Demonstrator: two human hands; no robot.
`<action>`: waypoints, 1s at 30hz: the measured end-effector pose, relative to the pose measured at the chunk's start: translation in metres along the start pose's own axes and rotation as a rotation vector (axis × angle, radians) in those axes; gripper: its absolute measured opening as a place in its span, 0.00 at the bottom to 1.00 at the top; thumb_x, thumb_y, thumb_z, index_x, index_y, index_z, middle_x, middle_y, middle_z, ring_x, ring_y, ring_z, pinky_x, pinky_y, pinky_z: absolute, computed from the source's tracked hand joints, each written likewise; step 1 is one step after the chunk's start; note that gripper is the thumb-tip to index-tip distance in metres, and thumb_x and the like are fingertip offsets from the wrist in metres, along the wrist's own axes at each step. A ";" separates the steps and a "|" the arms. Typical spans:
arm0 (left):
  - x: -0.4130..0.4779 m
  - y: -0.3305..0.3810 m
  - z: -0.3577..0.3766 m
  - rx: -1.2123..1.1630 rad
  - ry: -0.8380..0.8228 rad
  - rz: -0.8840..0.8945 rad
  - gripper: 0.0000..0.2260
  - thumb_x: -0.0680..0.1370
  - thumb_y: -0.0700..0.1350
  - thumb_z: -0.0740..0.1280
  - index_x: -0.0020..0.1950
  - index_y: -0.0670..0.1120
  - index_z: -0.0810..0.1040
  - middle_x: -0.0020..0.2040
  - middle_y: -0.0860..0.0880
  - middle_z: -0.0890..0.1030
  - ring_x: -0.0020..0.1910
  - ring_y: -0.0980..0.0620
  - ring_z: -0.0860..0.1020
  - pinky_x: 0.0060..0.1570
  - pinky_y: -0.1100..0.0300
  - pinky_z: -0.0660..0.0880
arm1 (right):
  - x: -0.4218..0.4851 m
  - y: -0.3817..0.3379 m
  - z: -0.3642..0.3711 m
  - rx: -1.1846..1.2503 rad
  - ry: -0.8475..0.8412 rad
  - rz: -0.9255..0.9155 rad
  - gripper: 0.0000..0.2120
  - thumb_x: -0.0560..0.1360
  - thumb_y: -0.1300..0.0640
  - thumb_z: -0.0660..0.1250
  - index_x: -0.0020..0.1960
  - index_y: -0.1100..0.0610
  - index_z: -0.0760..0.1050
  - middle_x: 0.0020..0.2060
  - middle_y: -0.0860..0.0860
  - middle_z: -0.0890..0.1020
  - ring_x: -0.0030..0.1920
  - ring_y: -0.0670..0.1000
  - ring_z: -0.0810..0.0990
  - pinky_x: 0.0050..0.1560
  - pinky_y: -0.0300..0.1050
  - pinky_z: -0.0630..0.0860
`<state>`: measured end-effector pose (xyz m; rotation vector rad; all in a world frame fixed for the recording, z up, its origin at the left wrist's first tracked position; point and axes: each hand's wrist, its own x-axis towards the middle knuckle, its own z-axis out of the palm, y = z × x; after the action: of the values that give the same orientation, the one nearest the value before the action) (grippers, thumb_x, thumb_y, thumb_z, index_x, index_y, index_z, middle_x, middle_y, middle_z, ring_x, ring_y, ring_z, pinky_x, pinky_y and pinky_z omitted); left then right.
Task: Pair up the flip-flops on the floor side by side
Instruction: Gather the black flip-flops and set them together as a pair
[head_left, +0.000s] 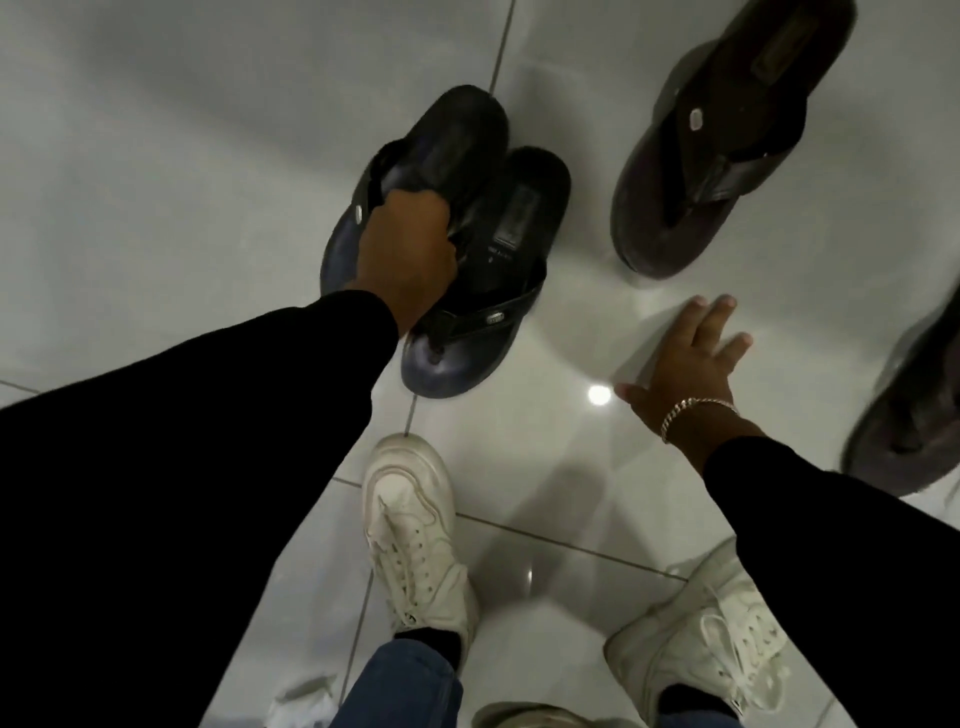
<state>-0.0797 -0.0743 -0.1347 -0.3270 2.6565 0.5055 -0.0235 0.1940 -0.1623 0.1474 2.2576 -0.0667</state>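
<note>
Two dark navy flip-flops lie close together on the pale tiled floor. My left hand (410, 249) is closed around the strap of the left navy flip-flop (447, 140), which overlaps the right navy flip-flop (493, 275). A brown flip-flop (727, 135) lies at the upper right with its toe end toward me. A second brown flip-flop (914, 405) is cut off at the right edge and blurred. My right hand (691, 364) hovers open over the floor between the navy and brown ones, fingers spread, holding nothing, a chain bracelet on its wrist.
My two white sneakers (415, 540) (711, 639) stand on the glossy tiles (182, 156) at the bottom, below the flip-flops. Bare tile stretches to the left and across the upper left. Something pale lies at the bottom edge by my left foot.
</note>
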 end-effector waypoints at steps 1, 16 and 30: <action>0.002 -0.004 -0.004 -0.015 0.026 -0.044 0.06 0.75 0.39 0.66 0.45 0.35 0.77 0.47 0.33 0.82 0.47 0.33 0.80 0.44 0.48 0.77 | -0.001 0.001 0.000 -0.036 0.004 -0.012 0.58 0.69 0.46 0.74 0.74 0.70 0.35 0.74 0.71 0.39 0.73 0.73 0.39 0.74 0.70 0.46; 0.053 -0.033 -0.047 -0.114 0.207 -0.281 0.07 0.74 0.35 0.62 0.48 0.34 0.79 0.48 0.34 0.82 0.47 0.34 0.81 0.51 0.44 0.81 | 0.003 -0.003 0.005 -0.177 0.043 -0.038 0.56 0.73 0.41 0.66 0.70 0.77 0.33 0.71 0.76 0.42 0.73 0.76 0.42 0.71 0.72 0.53; 0.056 -0.036 -0.041 -0.087 0.266 -0.201 0.08 0.74 0.39 0.63 0.44 0.35 0.79 0.43 0.34 0.82 0.43 0.35 0.80 0.43 0.50 0.77 | 0.004 0.001 0.006 -0.106 0.023 -0.048 0.56 0.72 0.43 0.69 0.72 0.74 0.31 0.72 0.74 0.40 0.73 0.76 0.41 0.72 0.72 0.49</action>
<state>-0.1328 -0.1315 -0.1348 -0.7262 2.8160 0.5469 -0.0217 0.1947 -0.1689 0.0374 2.2819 0.0290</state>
